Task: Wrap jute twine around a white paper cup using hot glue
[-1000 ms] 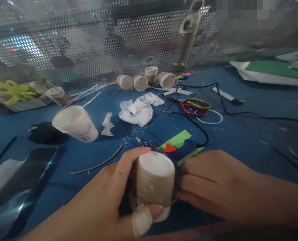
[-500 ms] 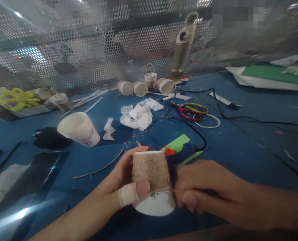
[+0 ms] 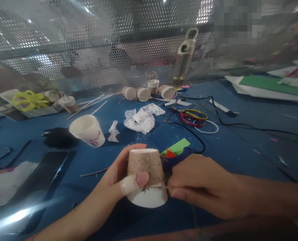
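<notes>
My left hand (image 3: pixel 123 182), a bandage round its thumb, grips a white paper cup (image 3: pixel 149 198) held upside down. Rows of brown twine (image 3: pixel 145 164) wrap the cup's upper part, and bare white paper with a dark printed character shows below. At the cup's right side my right hand (image 3: pixel 199 187) is closed, pinching the twine's strand close to the wall. Just behind it lies a dark blue tool (image 3: pixel 171 160) with an orange part (image 3: pixel 169 153), partly hidden by the hand and cup. A loose piece of twine (image 3: pixel 95 173) lies to the left.
Stacked paper cups (image 3: pixel 87 130) lean beside white lace (image 3: pixel 143 118). Several twine-wrapped cups (image 3: pixel 143 94) line the back near a bottle (image 3: pixel 183 62). Black cable (image 3: pixel 249 124) crosses the right side, near coloured loops (image 3: pixel 192 117). A phone (image 3: pixel 48 174) and yellow-handled scissors (image 3: pixel 30 100) are left.
The view has tilted up slightly and swung left. Both hands still hold the cup and strand; the right hand has moved a little closer against the cup's side.
</notes>
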`<state>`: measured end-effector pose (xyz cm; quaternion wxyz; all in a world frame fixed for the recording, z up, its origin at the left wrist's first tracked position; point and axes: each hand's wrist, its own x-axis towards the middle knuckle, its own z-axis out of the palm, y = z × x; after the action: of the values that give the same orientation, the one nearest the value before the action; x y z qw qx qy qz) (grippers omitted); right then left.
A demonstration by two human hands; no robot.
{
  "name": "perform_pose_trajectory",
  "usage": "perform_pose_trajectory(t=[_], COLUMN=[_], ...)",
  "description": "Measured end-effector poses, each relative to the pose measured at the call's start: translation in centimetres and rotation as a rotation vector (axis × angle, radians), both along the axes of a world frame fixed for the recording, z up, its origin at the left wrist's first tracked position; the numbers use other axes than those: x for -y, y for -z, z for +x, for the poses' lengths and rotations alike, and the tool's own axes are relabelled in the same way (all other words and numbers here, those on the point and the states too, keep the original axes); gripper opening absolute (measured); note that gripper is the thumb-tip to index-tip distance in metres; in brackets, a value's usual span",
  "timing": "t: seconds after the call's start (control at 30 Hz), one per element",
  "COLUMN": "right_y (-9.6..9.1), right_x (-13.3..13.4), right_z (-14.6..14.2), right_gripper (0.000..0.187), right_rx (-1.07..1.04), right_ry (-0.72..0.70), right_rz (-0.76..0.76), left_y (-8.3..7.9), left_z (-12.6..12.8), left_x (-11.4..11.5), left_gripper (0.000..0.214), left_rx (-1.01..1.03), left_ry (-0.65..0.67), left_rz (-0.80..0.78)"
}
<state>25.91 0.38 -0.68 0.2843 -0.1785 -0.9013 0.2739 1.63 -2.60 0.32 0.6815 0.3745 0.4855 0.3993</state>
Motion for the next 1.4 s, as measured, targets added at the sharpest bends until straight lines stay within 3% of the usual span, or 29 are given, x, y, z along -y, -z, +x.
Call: perform_pose_trajectory(t=[0.13, 0.33, 0.47, 0.73, 0.93, 1.03, 1.2, 1.4], right_y=[-0.1, 0.3, 1.0, 2.5, 2.7, 2.4, 2.6, 3.2], right_x=[-0.9, -1.1, -1.4, -2.5, -1.8, -1.7, -2.6, -3.3], right_z=[-0.1, 0.8, 1.1, 1.3, 1.9, 1.9, 1.9, 2.1], right_gripper=[0.047, 0.042, 0.045, 0.041, 0.037, 0.039, 0.019, 0.035], right_rx=[-0.003, 0.12, 0.057, 0.088, 0.058, 0.035, 0.056, 0.195], right_ry=[-0.002, -0.019, 0.037, 0.116, 0.069, 0.15, 0.264, 0.354], right_rz=[0.064, 0.362, 0.338, 0.494, 0.441, 0.421, 0.46, 0.353], left_y=[0.1, 0.4, 0.9, 0.9, 0.9, 1.0, 1.9, 3.1], left_z=[-0.2, -0.2, -0.4, -0.2, -0.3, -0.5, -0.4, -0.1], left_x=[-0.2, -0.2, 0.1, -0.4, -0.7, -0.6, -0.3, -0.6], left_gripper=[0.07, 0.068, 0.073, 0.066, 0.077, 0.073, 0.065, 0.063], left_rx=[0.045, 0.06, 0.116, 0.101, 0.069, 0.1, 0.154, 0.148], left_ry=[-0.04, -0.097, -0.111, -0.185, -0.172, -0.15, -0.155, -0.205], left_rz=[-0.006, -0.014, -0.022, -0.031, 0.037, 0.087, 0.219, 0.327])
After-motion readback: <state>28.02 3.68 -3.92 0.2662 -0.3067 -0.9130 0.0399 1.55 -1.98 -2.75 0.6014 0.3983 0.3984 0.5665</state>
